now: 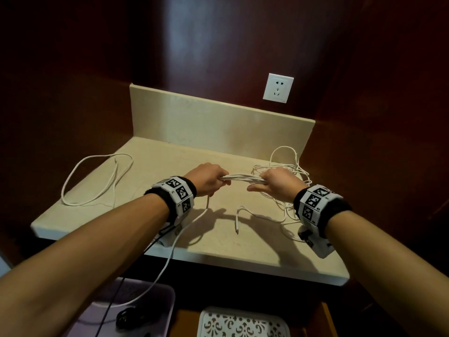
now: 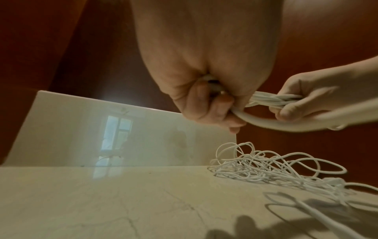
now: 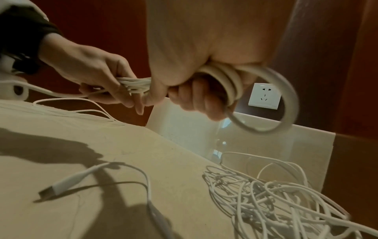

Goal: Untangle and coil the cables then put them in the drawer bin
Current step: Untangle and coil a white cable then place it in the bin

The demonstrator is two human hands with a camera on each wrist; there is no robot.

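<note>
Left hand (image 1: 209,177) and right hand (image 1: 279,183) each grip an end of the coiled white cable (image 1: 243,178); the tangle (image 1: 289,190) lies apparently near the surface's (image 1: 170,166) right edge.

The cream, stone-like worktop (image 1: 155,171) is polished smooth, faintly veined, and its upright cream backsplash (image 2: 102,129) is glossy enough to mirror a window. The dark red-brown wooden wall panels (image 1: 97,57) carry a soft sheen. The white cable bundle (image 1: 243,178) and the loose white cable tangle (image 3: 266,202) look like smooth matt plastic sheathing. The white square wall socket (image 1: 278,88) is smooth plastic. The black wrist bands (image 1: 155,190) look like soft cloth.
</note>
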